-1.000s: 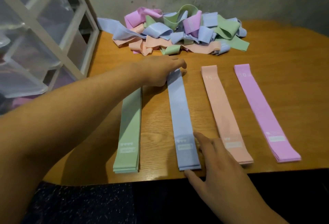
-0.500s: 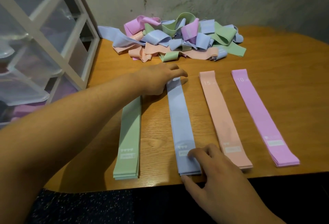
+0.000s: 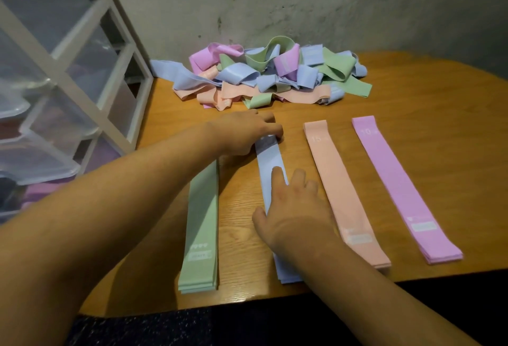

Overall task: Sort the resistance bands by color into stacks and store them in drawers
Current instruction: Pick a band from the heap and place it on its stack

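Observation:
Four flat stacks of resistance bands lie side by side on the wooden table (image 3: 428, 114): green (image 3: 202, 224), blue (image 3: 268, 157), peach (image 3: 334, 180) and purple (image 3: 393, 178). My left hand (image 3: 244, 132) rests on the far end of the blue stack, fingers bent over its tip. My right hand (image 3: 291, 208) lies flat on the middle of the same stack, fingers straight and pointing away from me. A tangled heap of unsorted bands (image 3: 269, 76) in all the colours sits at the back by the wall.
A white-framed unit of clear plastic drawers (image 3: 68, 92) stands at the left, touching the table's left edge; purple bands show inside a lower drawer (image 3: 41, 190). A grey wall rises right behind the heap. The table's front edge runs just under the stacks.
My right hand has slid from the near end of the blue stack up to its middle. My left hand has stayed on the far end.

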